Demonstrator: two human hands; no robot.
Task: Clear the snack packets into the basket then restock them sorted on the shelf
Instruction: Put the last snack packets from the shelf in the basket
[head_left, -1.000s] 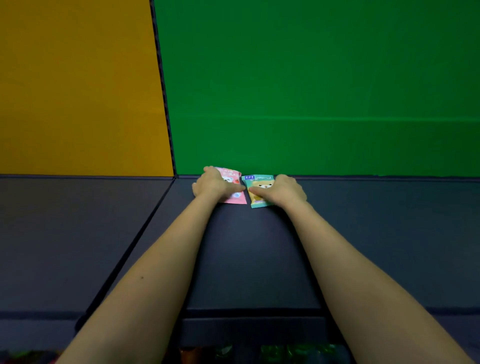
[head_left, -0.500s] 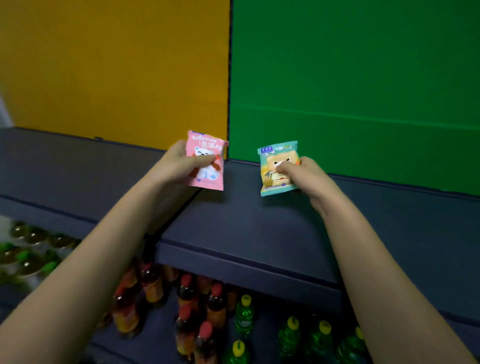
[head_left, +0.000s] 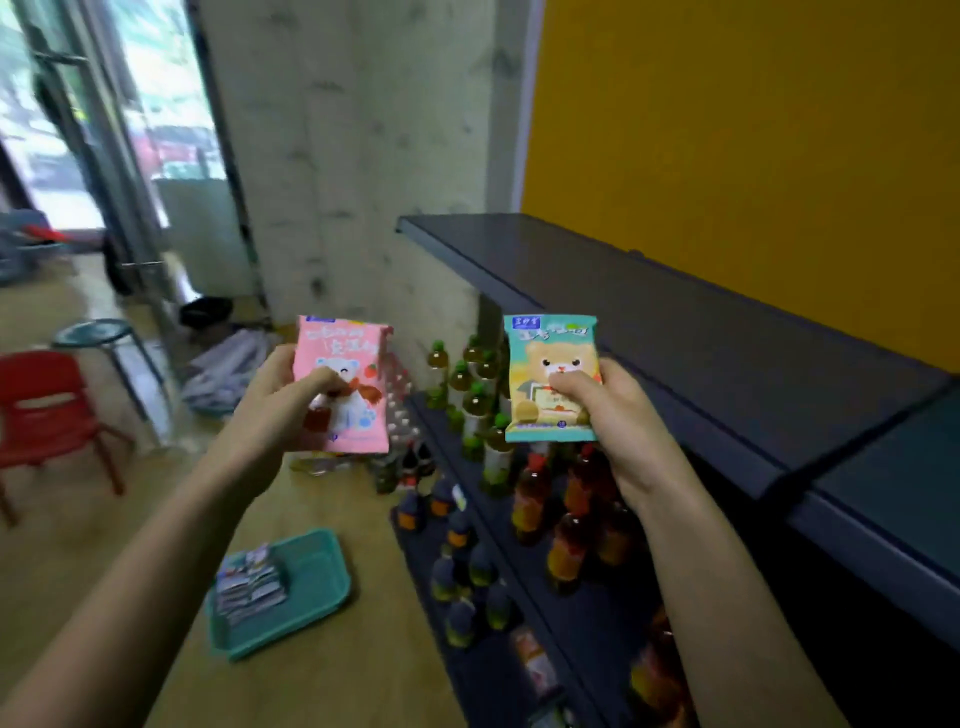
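**While the basket sits on the floor, two snack packets are held in the air**

With its thumb pressed across the front and its fingers curled behind, the left hand (head_left: 280, 402) grasps a pink packet (head_left: 358, 415) upright in the air, out past the left end of the shelf's top board (head_left: 675, 332). Just beside it, the right hand (head_left: 621, 421) pinches a teal bear-print packet (head_left: 540, 358) the same way, thumb on its face, before that board's front edge. The two packets are apart, not touching.

Beneath them, bottles (head_left: 483, 400) with green and red caps stand in rows on the lower shelf boards. At lower left a teal basket (head_left: 319, 566) lies on the wooden floor, near the front edge of the bottom board, with a stack of small packets (head_left: 249, 584) at its left end. A red chair (head_left: 47, 410) and a round stool (head_left: 98, 332) stand well apart from it, towards the floor's left side. The view is somewhat blurred.
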